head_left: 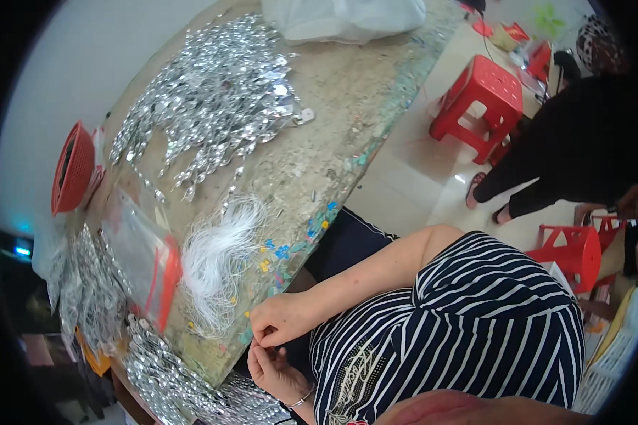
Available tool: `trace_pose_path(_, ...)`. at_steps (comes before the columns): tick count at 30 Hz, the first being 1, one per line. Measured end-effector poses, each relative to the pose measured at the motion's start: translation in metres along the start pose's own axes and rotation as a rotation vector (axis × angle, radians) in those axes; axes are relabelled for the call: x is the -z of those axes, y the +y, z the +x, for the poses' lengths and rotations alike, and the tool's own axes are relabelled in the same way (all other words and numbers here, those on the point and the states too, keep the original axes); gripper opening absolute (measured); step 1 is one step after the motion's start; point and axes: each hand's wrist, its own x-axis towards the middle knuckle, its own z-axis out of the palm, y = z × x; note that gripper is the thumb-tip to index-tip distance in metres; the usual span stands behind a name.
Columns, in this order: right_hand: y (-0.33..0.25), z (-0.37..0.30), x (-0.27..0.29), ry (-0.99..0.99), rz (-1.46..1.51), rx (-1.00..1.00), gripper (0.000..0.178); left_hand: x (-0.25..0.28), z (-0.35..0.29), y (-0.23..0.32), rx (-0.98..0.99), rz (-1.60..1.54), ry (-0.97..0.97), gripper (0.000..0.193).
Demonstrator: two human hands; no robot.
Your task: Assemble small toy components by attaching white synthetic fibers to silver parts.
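My right hand [285, 319] is closed in a pinch just off the table's near edge. Its fingertips meet those of my left hand [278, 375], which has a bracelet at the wrist and is closed too. Whatever lies between the fingers is too small to make out. Nearest to them on the worn table [319, 142] lies a loose hank of white thread [216, 265]. Beside it is a clear plastic bag [131, 241] with a red edge. Farther along, strands of shiny silver beads [220, 85] are spread in a big pile.
More silver strands hang at the table's left side [96, 283] and below its corner [184, 379]. A red basket [74, 170] and a white bag [344, 18] sit at the table's far parts. Red stools [482, 99] and a person in dark clothes [567, 142] are at the right.
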Motion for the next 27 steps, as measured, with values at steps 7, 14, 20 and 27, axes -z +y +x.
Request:
trace_pose_path(7, -0.002, -0.008, 0.006, 0.002, 0.001, -0.078, 0.016, -0.001, 0.001, -0.005, 0.002, 0.046, -0.003, 0.024)
trace_pose_path(14, 0.001, -0.011, 0.0, 0.036, -0.008, -0.041, 0.017, -0.004, -0.006, -0.002, -0.027, 0.125, 0.061, 0.019)
trace_pose_path(20, 0.0, -0.008, 0.002, 0.09, -0.044, 0.014, 0.016, -0.002, -0.007, -0.002, -0.023, 0.194, 0.027, 0.013)
trace_pose_path(27, 0.008, -0.009, 0.011, 0.027, 0.005, -0.022, 0.017, 0.011, 0.014, -0.009, -0.05, 0.245, -0.243, 0.013)
